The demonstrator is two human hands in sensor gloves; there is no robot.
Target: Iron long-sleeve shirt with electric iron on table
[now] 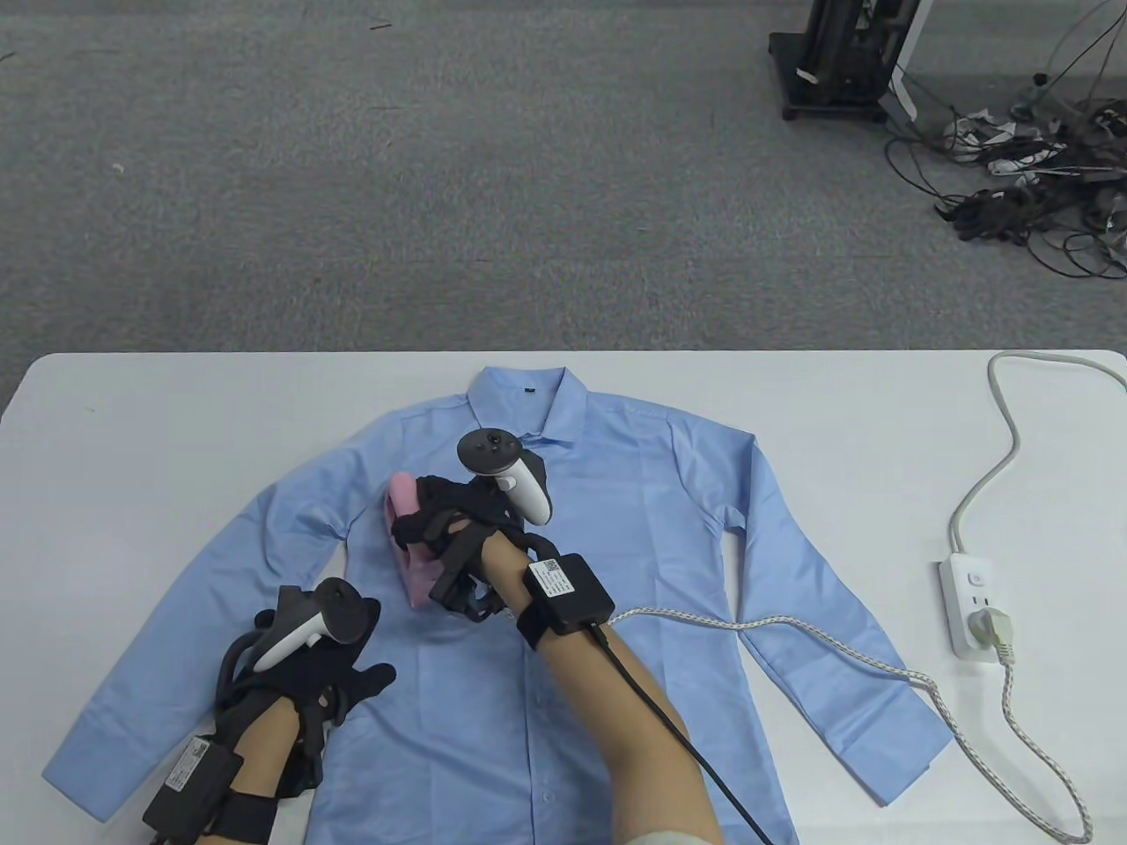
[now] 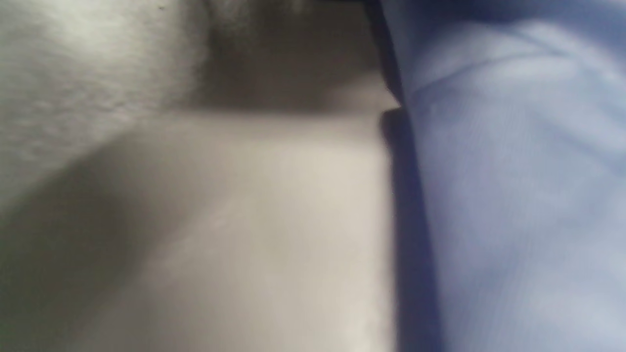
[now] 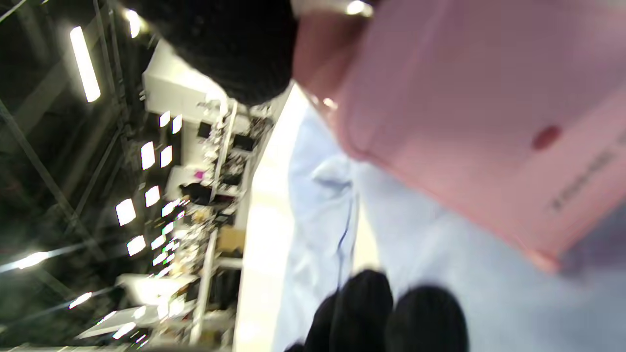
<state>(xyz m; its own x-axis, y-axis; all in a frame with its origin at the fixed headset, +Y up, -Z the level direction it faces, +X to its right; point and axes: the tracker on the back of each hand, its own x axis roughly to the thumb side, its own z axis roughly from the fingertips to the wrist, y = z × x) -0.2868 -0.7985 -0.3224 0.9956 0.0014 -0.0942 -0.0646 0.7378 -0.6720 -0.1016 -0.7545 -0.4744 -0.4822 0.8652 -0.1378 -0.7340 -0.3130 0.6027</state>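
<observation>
My right hand (image 1: 458, 528) is wrapped round the handle of the pink iron (image 1: 412, 550), which sits on the blue shirt (image 1: 616, 563) on the chest panel at about ten o'clock from the shirt's middle. The shirt lies spread front-up on the white table (image 1: 176, 414), collar at twelve o'clock. My left hand (image 1: 330, 673) lies flat with fingers spread on the cloth at seven o'clock from the iron, holding nothing.

To do this pass well, I judge I should keep the left palm pinning the fabric taut, clear of the iron's path, glide with the weave and mind the cord (image 1: 792, 635) trailing toward three o'clock to the power strip (image 1: 973, 607).

The iron's soleplate and tip are hidden under my glove, so I can't tell how flat it sits. The left wrist view shows only blurred cloth and table; the right wrist view is smeared too.
</observation>
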